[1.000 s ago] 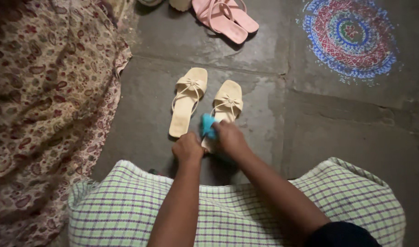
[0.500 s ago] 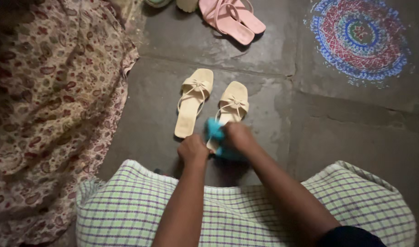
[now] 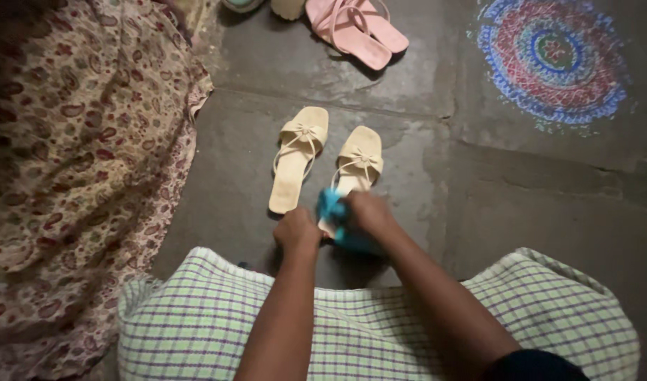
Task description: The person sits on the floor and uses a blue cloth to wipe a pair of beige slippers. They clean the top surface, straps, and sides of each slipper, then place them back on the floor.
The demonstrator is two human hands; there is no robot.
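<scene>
The cream sandal on the right (image 3: 358,164) lies flat on the grey stone floor (image 3: 493,212), just ahead of your knees. Its long axis runs away from you, leaning slightly to the right, with the bow-trimmed toe end pointing far and the heel end toward you, under your hands. Your right hand (image 3: 368,214) is closed around a bright blue cloth (image 3: 332,206) and presses it against the heel part of that sandal; the cloth bunches out on the left of your knuckles and below them. Your left hand (image 3: 297,231) is curled into a loose fist right at the sandal's heel, touching or nearly touching it; whether it grips the edge, you cannot tell from this angle.

The matching cream sandal (image 3: 298,156) sits just beside it on the left, parallel, toe likewise pointing away from you, and nothing touches it. Your lap is covered by a green and purple checked cloth (image 3: 380,331), over which both forearms reach forward.

Farther off, at the top edge, a pair of pink sandals (image 3: 357,32) lies overlapped, well apart from the cream pair. To the upper right a round chalk floor design (image 3: 553,60) in blue, red and green marks the stone. A floral printed fabric (image 3: 76,176) fills the left side.
</scene>
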